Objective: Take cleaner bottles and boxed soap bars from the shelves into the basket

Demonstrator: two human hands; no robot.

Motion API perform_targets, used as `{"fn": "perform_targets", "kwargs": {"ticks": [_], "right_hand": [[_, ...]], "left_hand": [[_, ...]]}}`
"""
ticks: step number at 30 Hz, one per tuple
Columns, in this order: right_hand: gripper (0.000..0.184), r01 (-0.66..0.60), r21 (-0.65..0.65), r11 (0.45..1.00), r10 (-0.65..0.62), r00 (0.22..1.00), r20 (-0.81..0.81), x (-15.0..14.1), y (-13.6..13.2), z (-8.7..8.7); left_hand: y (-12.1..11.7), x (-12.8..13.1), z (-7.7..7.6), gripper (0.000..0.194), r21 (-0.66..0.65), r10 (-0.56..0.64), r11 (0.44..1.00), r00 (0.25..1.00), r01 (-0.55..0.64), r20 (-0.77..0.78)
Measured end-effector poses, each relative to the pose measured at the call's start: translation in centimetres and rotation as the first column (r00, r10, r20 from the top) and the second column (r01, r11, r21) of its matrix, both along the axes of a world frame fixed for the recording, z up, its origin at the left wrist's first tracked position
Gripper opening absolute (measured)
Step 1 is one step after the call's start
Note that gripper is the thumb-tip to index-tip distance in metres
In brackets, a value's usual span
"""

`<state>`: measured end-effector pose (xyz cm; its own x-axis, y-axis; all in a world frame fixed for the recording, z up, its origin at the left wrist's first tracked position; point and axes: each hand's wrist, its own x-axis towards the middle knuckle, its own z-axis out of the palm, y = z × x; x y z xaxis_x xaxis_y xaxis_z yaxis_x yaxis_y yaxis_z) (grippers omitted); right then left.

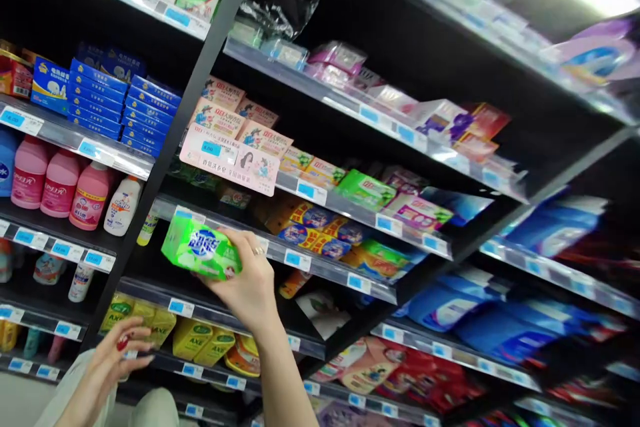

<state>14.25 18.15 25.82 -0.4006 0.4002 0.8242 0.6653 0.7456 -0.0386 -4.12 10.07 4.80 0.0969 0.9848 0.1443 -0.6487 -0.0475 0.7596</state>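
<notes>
Supermarket shelving, seen at a tilt; shelf fronts slope down to our right. Our right hand (247,277) grips a green soap pack (201,248) by its right end, fingers bent over the top edge and thumb underneath; a ring (259,250) shows on one finger. The pack is held in front of the shelves, its round blue logo facing us. Our left hand (113,360) is open and holds nothing, fingers spread, lower and to the left, near the yellow AXE packs (193,340); a red spot shows at one finger.

Above the soap pack we note a pink sign (230,160) on a shelf edge, with pink soap boxes (217,117) stacked behind it. Right of these, on the same shelf, lies another green pack (365,190). One shelf down, blue-and-orange packs (315,230) sit in rows.

Left of the black upright (195,90): stacked blue boxes (97,97), then three pink bottles (61,183) below, with a white bottle (123,205) just beside them. Far right, blue bags (505,320) are blurred; we cannot read their labels.
</notes>
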Motion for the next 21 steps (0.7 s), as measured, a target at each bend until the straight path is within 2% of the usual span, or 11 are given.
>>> {"fn": "perform_targets", "kwargs": {"ticks": [2,3,6,8,10,12,14,16,17,19,21], "right_hand": [[0.069,-0.014,-0.092,0.996,0.015,1.000,0.000,0.2,-3.9,-2.0],[0.072,-0.025,-0.144,0.989,0.025,1.000,-0.004,0.3,-5.7,-3.1],[0.073,-0.071,-0.296,0.953,0.068,0.998,-0.019,0.3,-9.8,-6.3],[0.071,-0.081,-0.376,0.923,0.078,0.997,-0.023,0.1,-11.6,-8.3],[0.070,-0.068,-0.420,0.905,0.064,0.998,-0.024,-0.2,-12.8,-10.0],[0.070,-0.058,-0.442,0.895,0.041,0.998,-0.050,-0.2,-13.4,-11.5],[0.070,-0.099,-0.502,0.859,0.045,0.992,-0.119,0.3,-13.7,-12.8],[0.072,-0.208,-0.604,0.770,0.037,0.958,-0.283,1.2,-13.8,-14.2],[0.074,-0.282,-0.652,0.703,0.008,0.921,-0.390,1.7,-13.8,-14.9],[0.075,-0.444,-0.716,0.538,-0.098,0.811,-0.577,2.5,-13.9,-16.4],[0.070,-0.585,-0.716,0.380,-0.224,0.693,-0.685,2.9,-14.2,-17.6]], "left_hand": [[-1.4,-0.3,2.8,0.056,0.034,0.088,0.995,0.996,-0.089,0.028],[-2.2,-0.4,4.0,0.066,0.057,0.092,0.994,0.995,-0.094,0.032],[-4.4,-0.1,5.9,0.088,0.001,0.049,0.999,0.999,-0.049,0.009],[-5.6,0.2,5.7,0.092,-0.079,0.005,0.997,1.000,-0.007,-0.022],[-6.4,0.5,4.9,0.089,-0.132,-0.027,0.991,0.999,0.021,-0.044],[-6.7,0.7,3.9,0.079,-0.178,-0.036,0.984,0.998,0.027,-0.050],[-6.7,0.9,3.1,0.068,-0.219,-0.015,0.976,0.999,0.004,-0.051],[-6.5,1.1,2.5,0.062,-0.237,0.000,0.971,0.999,-0.011,-0.046],[-6.4,1.2,2.3,0.061,-0.236,0.000,0.972,0.999,-0.010,-0.041],[-6.3,1.4,2.2,0.063,-0.229,-0.019,0.973,0.999,0.011,-0.032],[-6.3,1.6,2.1,0.065,-0.226,-0.049,0.973,0.998,0.041,-0.031]]}}
